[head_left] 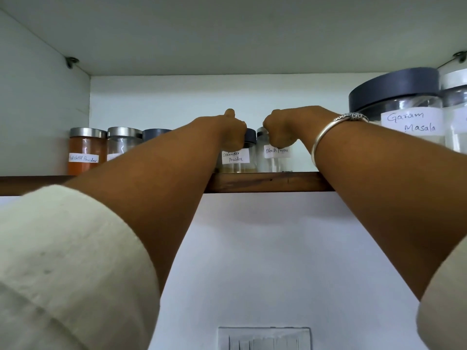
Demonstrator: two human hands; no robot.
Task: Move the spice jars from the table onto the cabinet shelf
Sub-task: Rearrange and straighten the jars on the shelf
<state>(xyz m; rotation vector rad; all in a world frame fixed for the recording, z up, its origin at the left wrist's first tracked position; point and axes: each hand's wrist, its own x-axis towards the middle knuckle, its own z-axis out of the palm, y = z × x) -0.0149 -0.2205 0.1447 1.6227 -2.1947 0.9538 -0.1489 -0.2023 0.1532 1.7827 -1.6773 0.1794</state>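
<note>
Left hand [233,132] fingers curled over Coriander Powder jar [236,160] lid | right hand [280,130] likewise grips Black Pepper jar [275,157] | both jars upright, directly beneath the fists, near shelf [265,181] edge.

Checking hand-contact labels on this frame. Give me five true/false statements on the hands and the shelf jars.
1. The left hand grips the dark lid of the Coriander Powder jar. True.
2. The right hand holds the Garam Masala jar. False: it grips the top of the Black Pepper jar; the Garam Masala jar stands apart, further right.
3. The Red Chilli Powder jar holds orange-red powder under a steel lid. True.
4. The Coriander Powder jar is full to the lid. False: only a thin layer lies at its bottom.
5. A silver bangle sits on the left wrist. False: it is on the right wrist.
</note>
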